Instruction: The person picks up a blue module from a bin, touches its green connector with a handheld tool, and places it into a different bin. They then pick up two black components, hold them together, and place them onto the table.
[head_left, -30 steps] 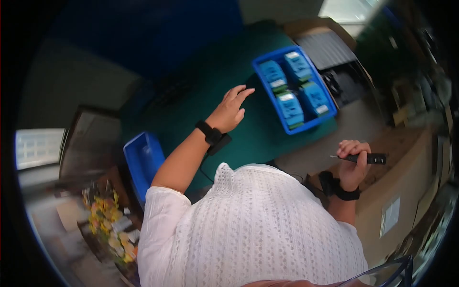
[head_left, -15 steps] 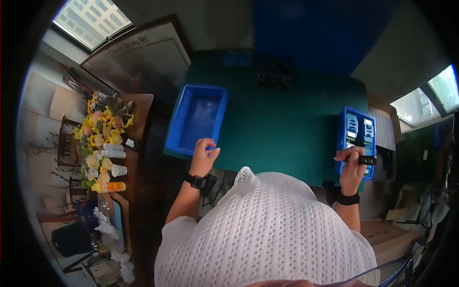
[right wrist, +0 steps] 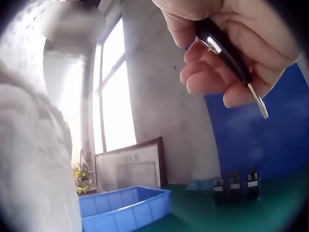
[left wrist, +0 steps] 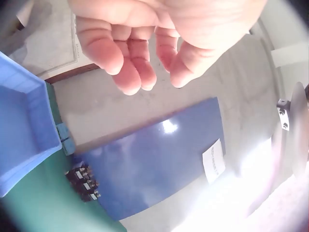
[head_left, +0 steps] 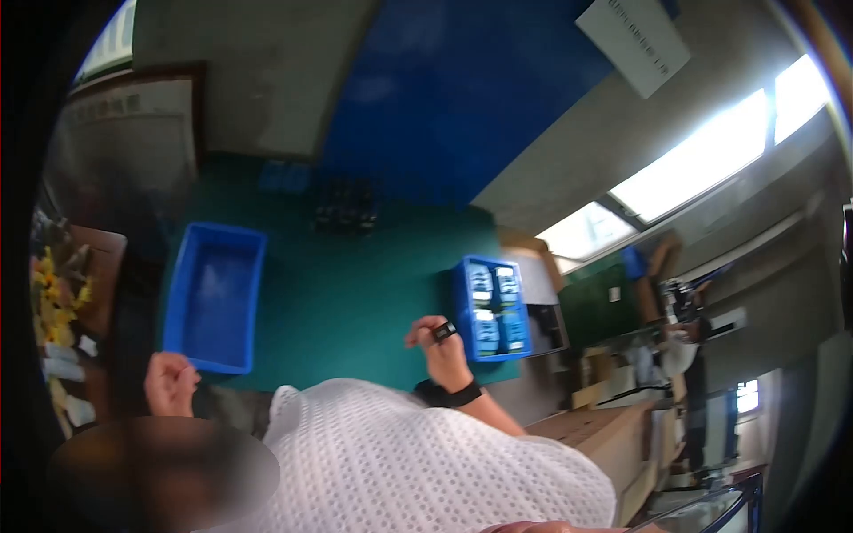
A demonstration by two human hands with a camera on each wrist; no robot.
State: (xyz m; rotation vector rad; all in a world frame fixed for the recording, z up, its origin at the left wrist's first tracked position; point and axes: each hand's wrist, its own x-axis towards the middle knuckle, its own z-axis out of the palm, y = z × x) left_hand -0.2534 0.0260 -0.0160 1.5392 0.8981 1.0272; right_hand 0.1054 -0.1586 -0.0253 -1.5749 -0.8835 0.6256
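My right hand (head_left: 444, 355) grips a black screwdriver (head_left: 443, 331) above the table's front edge, left of a blue bin of light-blue packs (head_left: 484, 329). In the right wrist view the fingers curl round the dark handle (right wrist: 224, 50), and the metal blade (right wrist: 259, 104) points down. My left hand (head_left: 172, 384) hangs near the front corner of an empty blue bin (head_left: 211, 365), holding nothing. Its fingers are loosely bent in the left wrist view, the hand (left wrist: 159, 38) being apart from the blue bin (left wrist: 29, 116) there.
Black components (head_left: 345, 204) and light-blue items (head_left: 284, 177) stand at the back of the green table (head_left: 329, 302), before a blue panel (head_left: 418, 98). Right of the filled bin is an open carton (head_left: 544, 324). A framed board (head_left: 147, 133) and flowers (head_left: 55, 293) are at the left.
The head view has swung about, lately towards the right. My left hand has moved from over the table to beside the empty bin; the screwdriver stays in my right hand, now left of the filled bin.
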